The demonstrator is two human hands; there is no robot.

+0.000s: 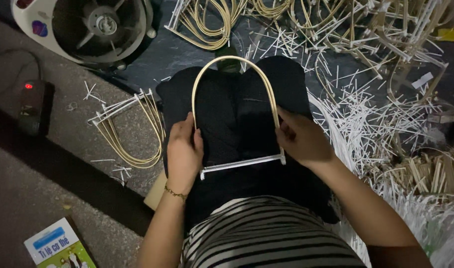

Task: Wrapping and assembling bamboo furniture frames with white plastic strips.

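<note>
Over my dark-trousered lap I hold a pale bamboo strip bent into an arch (233, 61), its two ends joined by a white bar (243, 164). My left hand (183, 151) grips the arch's left leg near the bar, a thin bracelet on its wrist. My right hand (300, 138) pinches the right leg just above the bar's right end. The arch's curved top points away from me.
A small stack of finished arches (130, 130) lies on the floor to the left. More arches (212, 25) and a heap of white sticks (366, 104) spread across the back and right. A fan (95, 27) stands top left, a power strip (33, 104) at left, a booklet (58, 247) bottom left.
</note>
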